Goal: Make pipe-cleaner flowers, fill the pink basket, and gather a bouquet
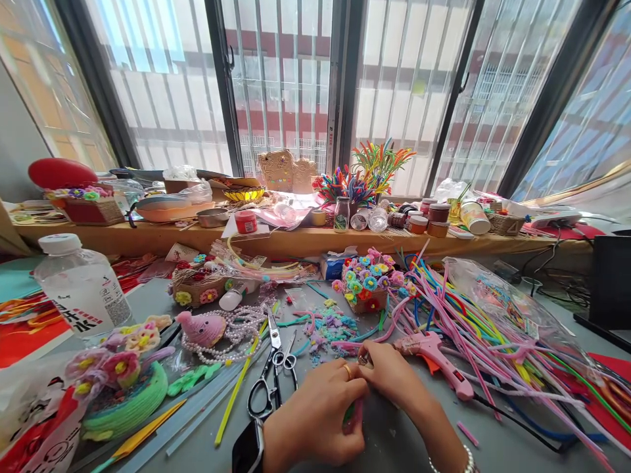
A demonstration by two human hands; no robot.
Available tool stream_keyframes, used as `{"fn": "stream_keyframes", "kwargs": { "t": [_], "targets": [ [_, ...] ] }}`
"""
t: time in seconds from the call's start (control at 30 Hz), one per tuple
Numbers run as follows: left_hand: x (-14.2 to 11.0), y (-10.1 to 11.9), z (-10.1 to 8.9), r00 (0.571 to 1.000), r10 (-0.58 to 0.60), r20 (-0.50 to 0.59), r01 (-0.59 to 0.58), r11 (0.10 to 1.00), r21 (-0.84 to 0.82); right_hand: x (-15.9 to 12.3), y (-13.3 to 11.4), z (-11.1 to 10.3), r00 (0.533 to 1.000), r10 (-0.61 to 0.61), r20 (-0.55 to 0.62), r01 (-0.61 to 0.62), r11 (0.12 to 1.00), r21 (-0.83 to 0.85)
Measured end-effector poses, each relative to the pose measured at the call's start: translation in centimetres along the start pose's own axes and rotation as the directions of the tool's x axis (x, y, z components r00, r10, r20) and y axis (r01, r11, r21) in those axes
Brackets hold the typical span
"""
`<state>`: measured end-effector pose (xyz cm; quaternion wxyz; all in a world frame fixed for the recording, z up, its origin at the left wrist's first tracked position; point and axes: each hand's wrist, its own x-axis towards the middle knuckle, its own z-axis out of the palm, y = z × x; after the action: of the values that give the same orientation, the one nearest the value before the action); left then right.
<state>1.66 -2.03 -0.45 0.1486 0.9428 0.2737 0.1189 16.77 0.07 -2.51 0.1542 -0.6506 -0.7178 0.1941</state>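
My left hand, with a ring and a black watch, is closed around a small pink and green fuzzy piece that shows below its fingers. Against its fingertips, my right hand is closed in a pinch; what lies in that pinch is mostly hidden. A pink hot glue gun lies just right of my right hand. Large black-handled scissors and a smaller pair rest left of my hands. Beyond the fingers is a heap of small pastel pipe cleaner pieces.
Long pipe cleaners spread over the right side. A basket of fuzzy flowers stands behind the heap. At left are a plastic bottle, clear glue sticks, a pink fuzzy figure and a green flower piece. Jars line the sill.
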Motion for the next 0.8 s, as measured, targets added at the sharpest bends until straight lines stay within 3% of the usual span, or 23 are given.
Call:
{"fn": "stream_keyframes", "kwargs": {
  "t": [0.27, 0.53, 0.8],
  "targets": [
    [0.3, 0.4, 1.7, 0.997, -0.075, -0.006, 0.075, 0.989, 0.131, -0.1, 0.0, 0.0, 1.0, -0.021, 0.006, 0.021, 0.999, 0.028],
    [0.3, 0.5, 1.8, 0.997, -0.076, -0.005, 0.076, 0.979, 0.188, 0.0, -0.2, -0.4, 0.999, -0.052, 0.011, 0.051, 0.998, 0.035],
    [0.3, 0.7, 1.8, 0.995, -0.097, -0.008, 0.097, 0.979, 0.18, 0.6, 1.1, -1.8, 0.987, -0.151, 0.057, 0.151, 0.989, 0.004]
  ]
}}
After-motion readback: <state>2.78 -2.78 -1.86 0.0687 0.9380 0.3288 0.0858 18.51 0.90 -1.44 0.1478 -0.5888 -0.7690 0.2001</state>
